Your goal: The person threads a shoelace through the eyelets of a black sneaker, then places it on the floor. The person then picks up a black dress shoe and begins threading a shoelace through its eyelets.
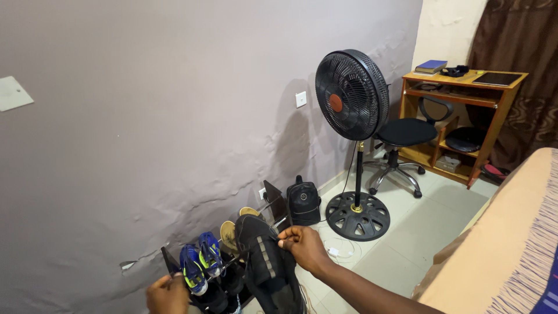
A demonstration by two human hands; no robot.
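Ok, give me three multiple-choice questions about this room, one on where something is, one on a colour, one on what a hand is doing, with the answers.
1. Where does the standing fan stand?
A. On the desk
B. On the floor between the black bag and the office chair
C. On the bed

2. What colour are the boots on the shoe rack?
A. Red
B. White
C. Blue with yellow-green

3. What is the right hand doing?
A. Gripping the black shoe
B. Hanging free
C. Touching the fan

Answers: 1 B, its round base sits on the tiles there. 2 C, those colours show plainly. 3 A, the fingers close on the shoe's edge.
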